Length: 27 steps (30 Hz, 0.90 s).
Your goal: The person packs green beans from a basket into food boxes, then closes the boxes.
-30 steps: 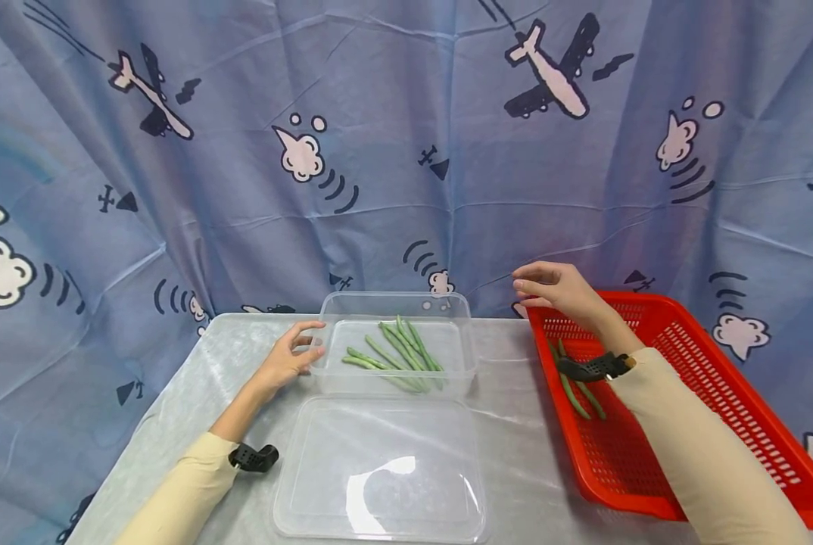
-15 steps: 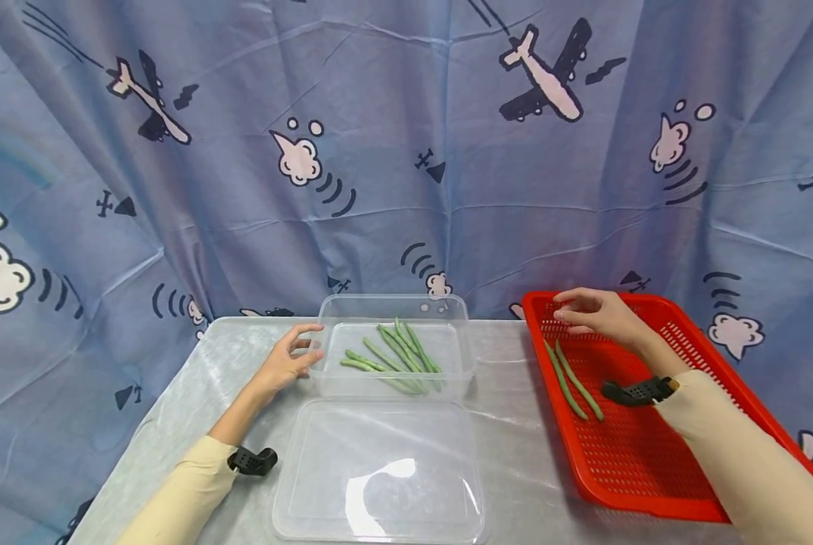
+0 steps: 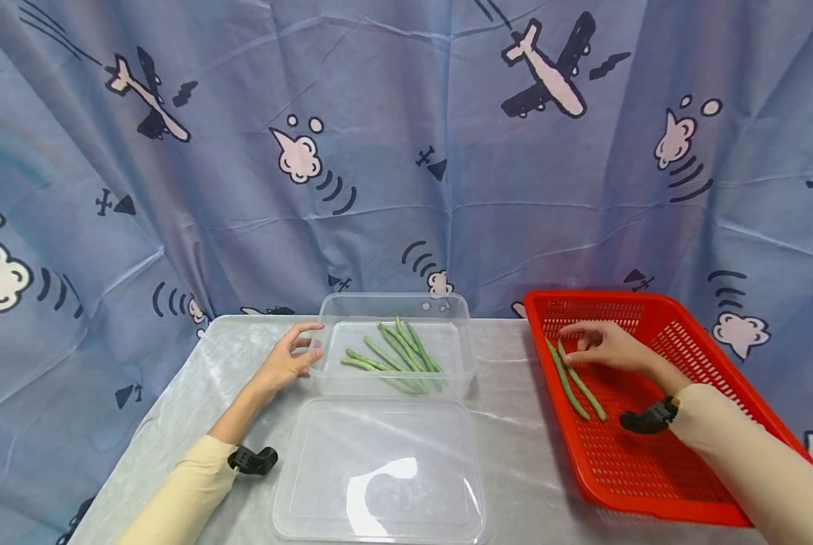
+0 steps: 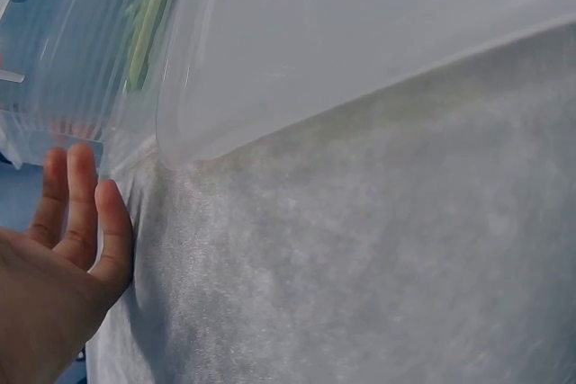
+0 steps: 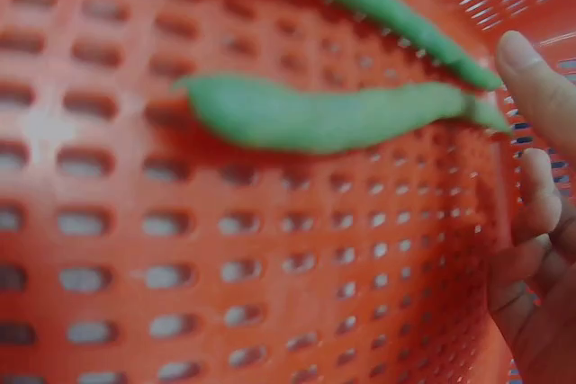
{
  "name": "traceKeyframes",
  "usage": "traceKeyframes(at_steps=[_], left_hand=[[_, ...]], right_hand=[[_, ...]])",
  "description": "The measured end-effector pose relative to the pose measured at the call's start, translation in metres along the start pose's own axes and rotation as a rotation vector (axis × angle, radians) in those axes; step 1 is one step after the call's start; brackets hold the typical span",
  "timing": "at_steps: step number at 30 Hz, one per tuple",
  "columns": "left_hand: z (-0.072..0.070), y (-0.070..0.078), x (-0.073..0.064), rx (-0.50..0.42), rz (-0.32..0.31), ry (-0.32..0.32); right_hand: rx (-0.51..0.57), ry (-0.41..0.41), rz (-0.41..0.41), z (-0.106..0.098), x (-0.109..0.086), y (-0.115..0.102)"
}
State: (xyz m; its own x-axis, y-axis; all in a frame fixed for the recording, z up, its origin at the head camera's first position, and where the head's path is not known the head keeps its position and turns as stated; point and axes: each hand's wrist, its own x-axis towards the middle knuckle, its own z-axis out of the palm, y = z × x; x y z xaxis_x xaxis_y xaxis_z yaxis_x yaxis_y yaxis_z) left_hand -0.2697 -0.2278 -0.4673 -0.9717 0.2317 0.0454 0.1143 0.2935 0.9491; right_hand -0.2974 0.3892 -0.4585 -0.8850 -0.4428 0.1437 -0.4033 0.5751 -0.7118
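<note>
Two green beans lie in the red basket (image 3: 641, 496) on the right, a left bean (image 3: 568, 386) and a right bean (image 3: 589, 395). My right hand (image 3: 607, 347) is low inside the basket, its thumb and fingers at the far end of the right bean. In the right wrist view the right hand's thumb (image 5: 535, 78) and fingers stand apart around that tip. My left hand (image 3: 288, 362) rests at the left wall of a clear plastic container (image 3: 393, 376), fingers spread; firm contact is hard to tell. Several green beans (image 3: 406, 347) lie inside the container.
A clear plastic lid (image 3: 379, 469) lies flat on the pale tablecloth (image 3: 512, 446) in front of the container. Behind the table hangs a blue curtain (image 3: 379, 250) with airplane prints. The basket's raised rim surrounds the right hand.
My right hand has moved from over the basket's far left corner, rightward and down into the basket, to the bean's tip. The left hand stays at the container.
</note>
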Motion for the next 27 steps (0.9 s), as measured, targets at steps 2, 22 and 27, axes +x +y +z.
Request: traceKeyframes(at_steps=[2, 22, 27], left_hand=[[-0.0001, 0.0003, 0.0003, 0.006, 0.0, 0.0], [0.0008, 0.0002, 0.0, -0.021, -0.006, -0.003], [0.0008, 0.0007, 0.0008, -0.023, -0.003, -0.008]], right_hand=[[-0.026, 0.002, -0.023, 0.0011, -0.0008, 0.0036], [-0.059, -0.051, 0.063, 0.0005, 0.0, 0.0041], [-0.06, -0.056, 0.084, 0.002, 0.0001, -0.0004]])
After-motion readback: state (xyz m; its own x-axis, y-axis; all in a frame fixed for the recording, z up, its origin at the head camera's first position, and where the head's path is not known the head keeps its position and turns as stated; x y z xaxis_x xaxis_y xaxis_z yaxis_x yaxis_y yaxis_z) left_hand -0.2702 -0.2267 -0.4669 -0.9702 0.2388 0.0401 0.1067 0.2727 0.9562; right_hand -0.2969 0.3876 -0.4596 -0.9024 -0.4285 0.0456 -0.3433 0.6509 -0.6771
